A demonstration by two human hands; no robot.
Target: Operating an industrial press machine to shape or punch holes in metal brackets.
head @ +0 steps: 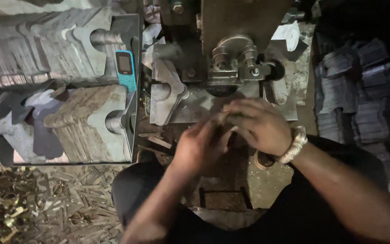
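Dim and cluttered, the workshop bench [294, 113] in front of me was a grey steel plate bolted under a small press, with a curved metal clamp [235, 54] sitting at its middle. I had both hands together just below that clamp. My left hand [199, 147] was curled with the fingers drawn in, and my right hand [258, 126], a pale braided band on its wrist, lay half over it, fingers bent. Something small seemed pinched between the fingertips of both, but motion blur hid it, so I could not tell what it was or which hand really held it.

I judged the risk to be my fingers: they were close to the press tooling, and a slip forward would put them under it. A small piece could also drop among the scrap shavings [46, 208] on the floor to my left and be lost.

Around me, two stacks of flat grey cut-out metal plates [86, 122] stood in a tray on the left, a turquoise push-button phone [125, 70] propped between them. A loose shaped steel plate [165, 92] rested on the bench's left edge, near my left hand. Dark stacked blanks [357, 90] crowded the right side, leaving little elbow room there.
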